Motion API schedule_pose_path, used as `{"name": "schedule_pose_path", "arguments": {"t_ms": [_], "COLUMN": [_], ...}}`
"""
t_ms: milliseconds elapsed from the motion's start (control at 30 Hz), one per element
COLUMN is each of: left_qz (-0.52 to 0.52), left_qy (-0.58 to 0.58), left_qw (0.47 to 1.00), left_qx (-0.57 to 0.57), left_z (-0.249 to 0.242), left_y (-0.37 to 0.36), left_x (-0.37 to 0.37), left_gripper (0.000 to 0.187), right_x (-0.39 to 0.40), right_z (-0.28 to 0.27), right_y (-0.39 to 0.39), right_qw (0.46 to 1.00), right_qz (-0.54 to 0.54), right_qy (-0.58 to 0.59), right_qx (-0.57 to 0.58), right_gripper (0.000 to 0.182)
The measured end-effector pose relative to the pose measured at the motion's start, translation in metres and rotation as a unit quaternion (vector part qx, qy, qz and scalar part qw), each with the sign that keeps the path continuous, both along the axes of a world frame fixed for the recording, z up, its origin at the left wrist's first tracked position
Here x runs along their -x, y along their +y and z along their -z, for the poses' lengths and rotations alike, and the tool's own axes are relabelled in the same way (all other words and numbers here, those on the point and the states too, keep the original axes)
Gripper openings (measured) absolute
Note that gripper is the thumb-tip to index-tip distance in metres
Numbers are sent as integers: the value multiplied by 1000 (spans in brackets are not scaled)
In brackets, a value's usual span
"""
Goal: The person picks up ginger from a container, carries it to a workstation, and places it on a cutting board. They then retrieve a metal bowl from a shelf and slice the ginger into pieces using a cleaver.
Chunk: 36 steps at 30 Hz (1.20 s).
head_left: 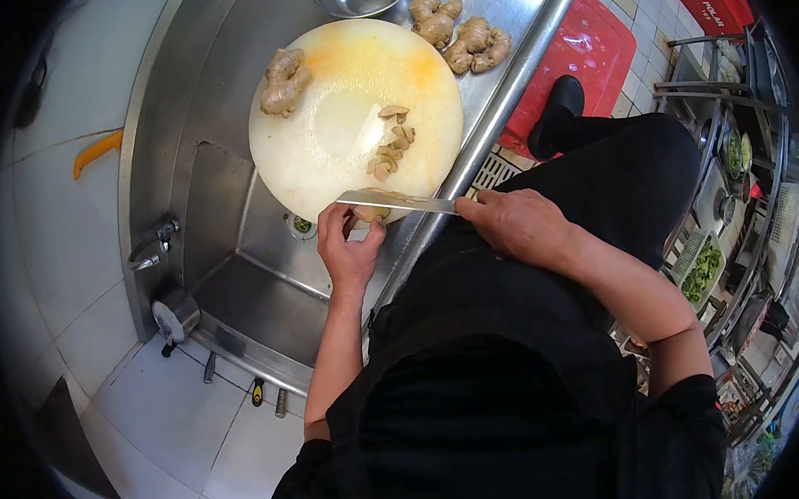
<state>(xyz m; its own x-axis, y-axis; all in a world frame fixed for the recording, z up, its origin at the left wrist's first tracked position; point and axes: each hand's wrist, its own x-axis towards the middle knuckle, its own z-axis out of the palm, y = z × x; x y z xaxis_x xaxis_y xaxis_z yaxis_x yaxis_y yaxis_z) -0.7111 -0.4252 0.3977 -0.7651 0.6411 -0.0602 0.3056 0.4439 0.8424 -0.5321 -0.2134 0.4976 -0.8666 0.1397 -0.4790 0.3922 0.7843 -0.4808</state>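
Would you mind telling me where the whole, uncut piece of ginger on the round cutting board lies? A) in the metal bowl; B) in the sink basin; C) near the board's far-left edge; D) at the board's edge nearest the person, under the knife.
C: the whole ginger piece rests near the far-left edge of the cutting board, away from the knife at the near edge.

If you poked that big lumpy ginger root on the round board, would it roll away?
Probably not. The knobbly tan ginger root has uneven lobes, so it would likely wobble and stop. It lies flat on the round white cutting board. It looks firm, not floppy.
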Motion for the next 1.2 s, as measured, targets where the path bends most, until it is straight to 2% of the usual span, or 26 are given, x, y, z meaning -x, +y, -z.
{"name": "schedule_pose_path", "arguments": {"t_ms": [200,433,533,600,767,1033,1133,1200], "left_qz": [2,7,27,32,29,44,46,48], "left_qy": [-32,-42,-20,-19,-20,-12,-17,-23], "left_qw": [999,999,999,999,999,998,999,998], "left_qx": [-7,-18,-16,-17,-18,-35,-17,-26], "left_z": [3,7,3,10,7,16,12,16], "left_y": [-1,-7,-7,-11,-9,-14,-13,-17], "left_x": [-1,-1,0,3,3,6,6,5], "left_gripper": [43,43,43,43,42,44,45,46], "right_x": [15,26,19,13,5,18,34,45], "right_z": [28,42,17,0,-13,6,19,30], "right_y": [-1,-5,-1,3,5,0,-1,0], "right_qw": [998,995,996,999,999,999,999,999], "right_qz": [7,9,25,-17,-28,-31,-19,-29], "right_qy": [24,81,77,34,23,22,40,-3], "right_qx": [62,51,28,-5,-14,-22,22,30], "right_gripper": [20,18,18,19,21,22,22,22]}}
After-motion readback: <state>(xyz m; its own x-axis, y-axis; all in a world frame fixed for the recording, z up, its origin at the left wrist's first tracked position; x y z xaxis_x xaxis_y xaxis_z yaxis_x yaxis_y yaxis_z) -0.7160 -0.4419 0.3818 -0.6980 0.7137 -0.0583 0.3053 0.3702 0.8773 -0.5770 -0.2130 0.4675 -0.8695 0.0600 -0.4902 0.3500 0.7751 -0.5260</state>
